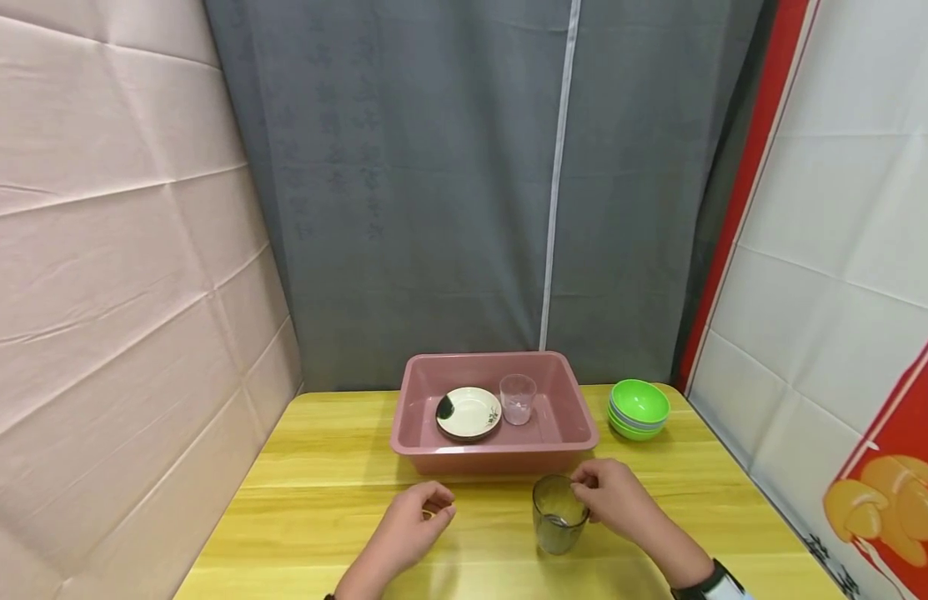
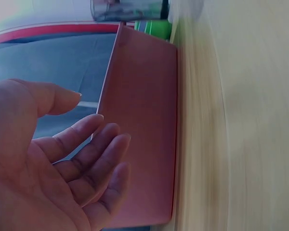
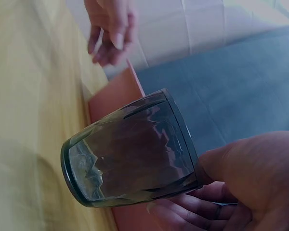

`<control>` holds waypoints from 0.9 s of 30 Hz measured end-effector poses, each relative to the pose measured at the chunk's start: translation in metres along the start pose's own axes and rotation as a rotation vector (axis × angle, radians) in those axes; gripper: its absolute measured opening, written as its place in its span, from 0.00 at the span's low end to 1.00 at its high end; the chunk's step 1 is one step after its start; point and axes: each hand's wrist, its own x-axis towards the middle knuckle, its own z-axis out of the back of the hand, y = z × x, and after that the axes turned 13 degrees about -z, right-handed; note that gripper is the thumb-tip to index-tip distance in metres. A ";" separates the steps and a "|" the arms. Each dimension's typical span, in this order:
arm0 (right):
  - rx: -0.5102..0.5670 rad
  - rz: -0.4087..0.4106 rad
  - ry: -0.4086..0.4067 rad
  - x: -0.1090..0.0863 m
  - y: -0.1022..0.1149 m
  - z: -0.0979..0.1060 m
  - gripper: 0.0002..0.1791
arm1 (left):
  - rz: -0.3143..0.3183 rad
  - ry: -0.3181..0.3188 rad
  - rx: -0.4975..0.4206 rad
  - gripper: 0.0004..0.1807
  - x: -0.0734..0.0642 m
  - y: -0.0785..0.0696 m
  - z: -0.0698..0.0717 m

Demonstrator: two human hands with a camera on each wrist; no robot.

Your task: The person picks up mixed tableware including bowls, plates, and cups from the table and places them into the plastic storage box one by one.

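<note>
A dark, see-through glass tumbler [image 1: 557, 521] is in front of the pink basin at its right half. My right hand [image 1: 612, 498] pinches it at the rim, with the thumb on one side and fingers on the other; the right wrist view shows the whole tumbler [image 3: 130, 151] tilted in that camera. My left hand [image 1: 407, 527] is to the left of the tumbler, in front of the basin, with nothing in it. Its fingers are loosely bent and the palm shows in the left wrist view.
The pink basin [image 1: 494, 462] stands at the back of the wooden table [image 1: 313, 500]. Inside are a small stack of plates [image 1: 474, 410] and a clear glass [image 1: 518, 400]. Stacked bowls [image 1: 639, 404], green on top, stand right of the basin. A grey curtain [image 1: 418, 183] hangs behind.
</note>
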 end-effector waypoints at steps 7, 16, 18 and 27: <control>0.000 0.106 0.022 0.004 0.010 -0.026 0.02 | -0.014 0.001 -0.012 0.03 0.009 -0.012 -0.013; -0.045 0.208 -0.007 0.005 0.020 -0.050 0.04 | -0.054 -0.028 -0.019 0.03 0.017 -0.021 -0.025; -0.052 0.214 -0.010 0.006 0.023 -0.054 0.04 | -0.054 -0.032 -0.019 0.04 0.019 -0.023 -0.027; -0.085 0.238 -0.047 0.009 0.034 -0.067 0.03 | -0.009 -0.055 -0.011 0.05 0.026 -0.029 -0.037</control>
